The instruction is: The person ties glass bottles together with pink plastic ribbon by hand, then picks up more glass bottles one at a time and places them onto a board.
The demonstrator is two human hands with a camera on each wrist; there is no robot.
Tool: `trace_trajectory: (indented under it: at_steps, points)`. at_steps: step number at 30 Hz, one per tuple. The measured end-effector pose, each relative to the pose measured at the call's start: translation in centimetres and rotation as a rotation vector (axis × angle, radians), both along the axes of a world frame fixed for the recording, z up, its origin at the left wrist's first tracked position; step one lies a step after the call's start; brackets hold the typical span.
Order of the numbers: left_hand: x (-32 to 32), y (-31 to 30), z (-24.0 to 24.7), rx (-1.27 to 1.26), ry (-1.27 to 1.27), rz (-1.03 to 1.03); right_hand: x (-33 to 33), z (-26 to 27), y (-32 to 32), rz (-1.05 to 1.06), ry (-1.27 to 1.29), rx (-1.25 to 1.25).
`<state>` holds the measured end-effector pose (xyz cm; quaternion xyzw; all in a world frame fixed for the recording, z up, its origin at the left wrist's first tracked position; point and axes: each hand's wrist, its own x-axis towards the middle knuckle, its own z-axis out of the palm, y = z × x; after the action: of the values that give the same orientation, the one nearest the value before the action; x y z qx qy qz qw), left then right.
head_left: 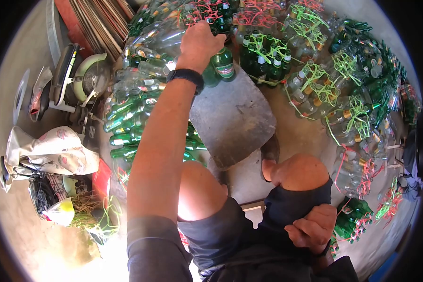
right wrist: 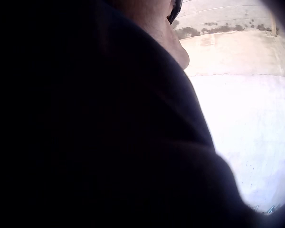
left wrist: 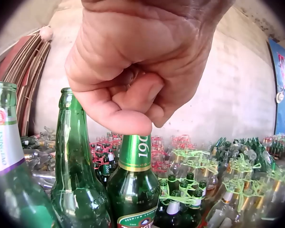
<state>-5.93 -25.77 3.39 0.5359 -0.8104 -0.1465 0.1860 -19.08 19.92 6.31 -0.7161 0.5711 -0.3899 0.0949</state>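
Note:
My left hand (head_left: 199,44) reaches to the far end of a dark grey board (head_left: 232,115), above green bottles. In the left wrist view the left hand (left wrist: 142,61) has its fingers curled round the neck of a green bottle (left wrist: 133,194) with a green and gold neck label. Beside it stand an unlabelled-neck green bottle (left wrist: 76,166) and one with a white neck label (left wrist: 7,142). My right hand (head_left: 315,228) lies by the right thigh, fingers curled, with nothing visible in it. The right wrist view shows mostly dark cloth.
Bundles of bottles tied with green strips (head_left: 315,89) and pink strips (head_left: 359,164) stand on the right and at the back. Loose green bottles (head_left: 131,113) lie on the left. A fan (head_left: 89,80) and a cloth-covered object (head_left: 63,150) are farther left.

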Motion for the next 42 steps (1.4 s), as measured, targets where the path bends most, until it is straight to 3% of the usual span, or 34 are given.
trace_trajectory:
  at_steps: [3,5,10,16,19,22,26,31,32,34,42]
  points:
    - [0.7,1.2,0.6,-0.140,0.074,-0.042,0.4,0.2,-0.1,-0.031,0.006,-0.023]
    - [1.0,3.8,2.8,0.061,0.194,-0.018,0.4,0.0,0.9,-0.043,0.041,0.023]
    - [4.0,7.2,4.2,0.117,0.341,-0.011,0.6,-0.2,1.5,-0.063,0.080,0.076]
    - [13.2,11.3,3.8,0.362,0.623,0.127,0.7,-0.8,1.7,-0.060,0.068,0.074]
    - [19.3,13.8,2.1,0.435,0.627,0.257,1.1,-1.2,0.8,-0.126,0.071,-0.136]
    - [24.7,17.3,-1.4,0.469,0.670,0.449,1.0,-1.4,0.9,-0.116,0.077,-0.124]
    - [32.1,21.6,-10.8,0.541,0.563,0.662,0.8,-1.7,1.1,-0.112,0.127,-0.111]
    - [36.5,27.1,-21.8,0.712,0.717,0.857,1.3,-1.7,0.9,-0.123,0.181,-0.124]
    - [36.4,27.5,-22.4,0.746,0.588,0.919,1.4,-1.7,0.8,-0.145,0.213,-0.132]
    - [35.7,28.3,-23.6,0.749,0.786,0.937,1.2,-1.8,1.0,-0.127,0.219,-0.096]
    - [35.3,27.0,-28.2,0.835,1.021,1.023,1.4,-1.7,1.2,-0.129,0.275,-0.040]
